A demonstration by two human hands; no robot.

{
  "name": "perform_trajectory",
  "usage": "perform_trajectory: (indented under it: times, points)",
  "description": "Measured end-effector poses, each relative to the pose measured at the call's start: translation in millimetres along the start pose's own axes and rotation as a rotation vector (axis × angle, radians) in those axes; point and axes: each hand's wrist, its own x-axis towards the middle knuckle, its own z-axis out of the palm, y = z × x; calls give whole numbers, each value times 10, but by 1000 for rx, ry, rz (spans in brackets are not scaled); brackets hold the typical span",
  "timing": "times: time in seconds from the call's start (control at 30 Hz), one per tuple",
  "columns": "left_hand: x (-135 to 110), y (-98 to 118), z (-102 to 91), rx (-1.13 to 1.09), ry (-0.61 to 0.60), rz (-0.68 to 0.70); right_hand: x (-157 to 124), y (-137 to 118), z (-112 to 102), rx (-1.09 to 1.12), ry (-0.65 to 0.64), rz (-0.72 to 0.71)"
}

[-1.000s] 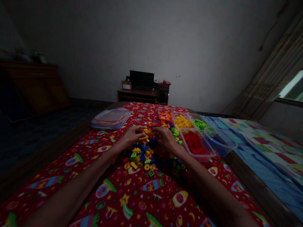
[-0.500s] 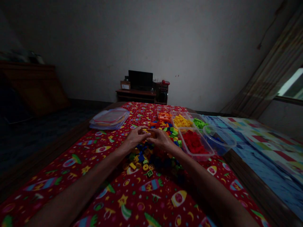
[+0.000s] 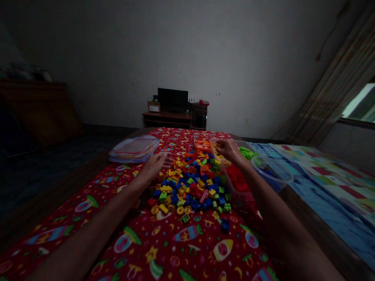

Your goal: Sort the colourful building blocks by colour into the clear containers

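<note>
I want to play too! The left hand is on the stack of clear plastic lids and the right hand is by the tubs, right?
Not quite. In the head view the left hand lies at the edge of the pile of mixed coloured plastic bricks, apart from the stack of clear plastic lids. The right hand is by the clear plastic tubs, as you said.

A table under a red rocket-print cloth (image 3: pixel 187 249) carries a heap of mixed coloured bricks (image 3: pixel 190 187) at its middle, a stack of clear lids (image 3: pixel 134 148) by its left edge, and clear tubs (image 3: pixel 227 173) of sorted bricks along its right edge.
</note>
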Motion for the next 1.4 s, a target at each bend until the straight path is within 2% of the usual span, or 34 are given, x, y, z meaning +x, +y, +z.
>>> perform_trajectory:
  times: [0.1, 0.17, 0.23, 0.33, 0.47, 0.57, 0.67, 0.73, 0.83, 0.93, 1.0, 1.1, 1.27, 1.4]
  points:
    - [34, -26, -9, 7, 18, -19, 251, 293, -201, -87, 43, 144]
    - [66, -71, -16, 34, -1, -4, 330, 403, -300, -89, 51, 200]
    - [102, -134, -34, 74, -23, 47, 323, 443, -367, -24, 98, 245]
    - [144, -226, -66, 156, -53, 140, 182, 405, -399, 216, 201, 292]
    - [130, -186, -84, 348, -69, 259, -82, 274, -363, 496, 282, 189]
    - [51, -18, -131, 537, -45, 374, -212, 161, -370, 495, 317, 101]
    - [-102, 55, -283, 717, -57, 442, -272, 30, -435, 482, 335, 10]
    - [-261, -49, -450, 830, -97, 426, -292, -65, -479, 508, 333, -35]
    - [-584, -396, -715, 935, -163, 275, -306, -189, -497, 498, 301, -77]
    - [-904, -749, -826, 966, -228, 137, -306, -264, -463, 425, 278, -118]
    - [-1032, -884, -742, 982, -224, 179, -307, -292, -437, 381, 269, -148]
    - [-1041, -908, -411, 911, -242, 290, -326, -327, -421, 344, 265, -175]
    - [-817, -705, 187, 829, -145, 456, -377, -407, -423, 306, 253, -199]
    - [-628, -514, 376, 827, -166, 569, -383, -453, -395, 275, 228, -242]
